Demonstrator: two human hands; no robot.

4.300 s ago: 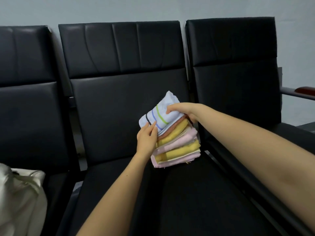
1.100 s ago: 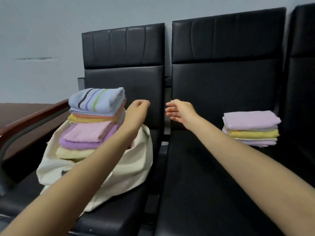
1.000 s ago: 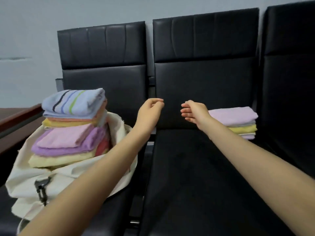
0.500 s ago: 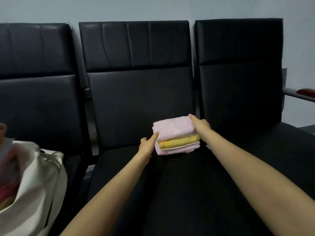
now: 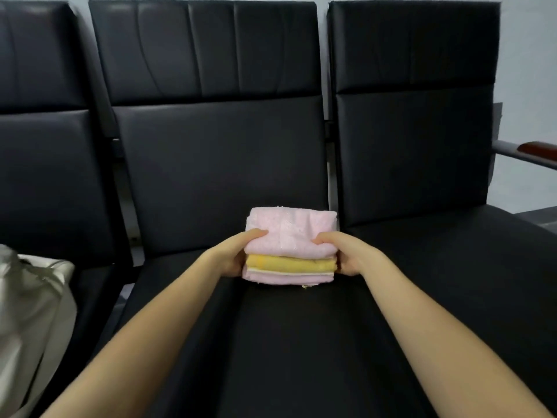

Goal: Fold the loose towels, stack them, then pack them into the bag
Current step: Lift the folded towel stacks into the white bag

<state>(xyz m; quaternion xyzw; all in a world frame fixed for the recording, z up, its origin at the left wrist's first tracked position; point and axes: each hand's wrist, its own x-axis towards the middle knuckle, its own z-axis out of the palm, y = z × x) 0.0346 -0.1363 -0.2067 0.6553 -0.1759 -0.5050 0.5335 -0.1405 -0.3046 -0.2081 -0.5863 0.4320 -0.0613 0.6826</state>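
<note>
From the head view, the left hand [image 5: 230,257] and right hand [image 5: 351,253], now closing their fingers on the small stack of folded pink and yellow towels [image 5: 290,247], are gripping it on the black padded middle seat [image 5: 301,342], the cream fabric bag [image 5: 33,321] sitting left.

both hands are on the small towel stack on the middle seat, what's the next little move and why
Probably lift the towel stack straight up and carry it left. The left hand and right hand clamp its two ends, thumbs on top, and the bag sits on the next seat over.
</note>
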